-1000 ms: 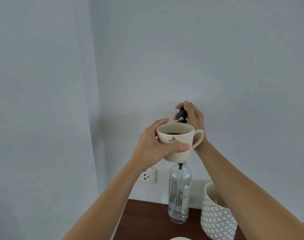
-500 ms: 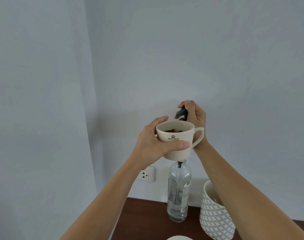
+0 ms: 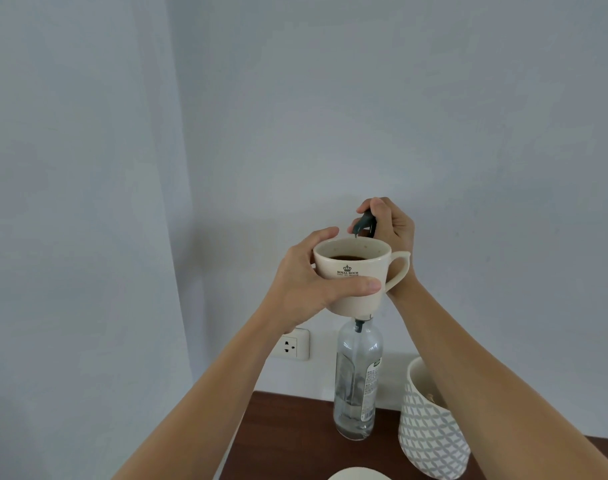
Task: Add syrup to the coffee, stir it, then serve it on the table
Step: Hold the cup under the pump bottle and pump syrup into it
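A cream coffee cup (image 3: 354,271) with a crown logo and dark coffee inside is held up in the air by my left hand (image 3: 306,285), fingers wrapped around its body. Directly below and behind it stands a clear glass syrup bottle (image 3: 356,379) on the dark wooden table (image 3: 288,438). Its dark pump head (image 3: 365,221) pokes over the cup's far rim, with a drop at the nozzle tip. My right hand (image 3: 392,230) rests on top of the pump head, fingers curled around it. The cup hides the bottle's neck.
A white patterned ceramic jar (image 3: 430,434) stands right of the bottle, partly behind my right forearm. A white saucer edge (image 3: 354,474) shows at the bottom. A wall socket (image 3: 292,344) sits on the wall left of the bottle. The table's left edge runs near my left forearm.
The cup and both hands stay in nearly the same place. My right hand on the pump head has shifted slightly, and the view has tilted a little.
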`<state>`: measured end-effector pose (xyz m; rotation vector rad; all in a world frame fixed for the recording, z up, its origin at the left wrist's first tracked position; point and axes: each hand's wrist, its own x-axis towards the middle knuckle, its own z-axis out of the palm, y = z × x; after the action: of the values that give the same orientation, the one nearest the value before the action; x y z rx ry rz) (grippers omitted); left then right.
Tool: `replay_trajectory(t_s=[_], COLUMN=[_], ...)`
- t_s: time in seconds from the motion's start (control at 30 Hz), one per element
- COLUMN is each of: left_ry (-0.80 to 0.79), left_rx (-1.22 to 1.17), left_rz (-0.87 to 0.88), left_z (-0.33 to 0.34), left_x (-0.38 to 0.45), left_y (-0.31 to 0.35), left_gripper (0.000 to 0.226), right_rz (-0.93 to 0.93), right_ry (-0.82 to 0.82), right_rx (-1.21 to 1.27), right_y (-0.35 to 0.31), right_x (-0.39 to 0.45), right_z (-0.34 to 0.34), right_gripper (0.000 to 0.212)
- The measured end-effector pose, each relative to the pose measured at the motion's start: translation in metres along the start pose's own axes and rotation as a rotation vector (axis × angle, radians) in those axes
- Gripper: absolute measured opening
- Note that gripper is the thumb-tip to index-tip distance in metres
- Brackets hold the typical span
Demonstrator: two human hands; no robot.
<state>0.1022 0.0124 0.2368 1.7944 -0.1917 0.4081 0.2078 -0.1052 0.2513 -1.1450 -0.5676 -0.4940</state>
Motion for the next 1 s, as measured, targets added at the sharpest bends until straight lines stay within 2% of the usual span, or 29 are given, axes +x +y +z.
replay_trajectory(t_s=[0.5,0.83,1.0], left_ry=[-0.018,-0.022,-0.022], left_rx=[-0.003,0.024,0.028], left_rz=[-0.008,-0.019,-0.009], left_z=[-0.003,-0.004,-0.005], left_x=[-0.001,-0.002,-0.001], left_y=[0.001,-0.002,0.001], left_gripper=[0.116,0.115,0.116], right_rz=[-0.013,0.072,0.065], right_ry=[0.013,0.005,0.01], right_rx=[-0.039,-0.005,-0.019], right_y=[0.0,-0.009,-0.01], right_x=[-0.005,-0.007,-0.007], right_z=[0.0,0.004,0.004], right_gripper=[0.031,0.036,0.03])
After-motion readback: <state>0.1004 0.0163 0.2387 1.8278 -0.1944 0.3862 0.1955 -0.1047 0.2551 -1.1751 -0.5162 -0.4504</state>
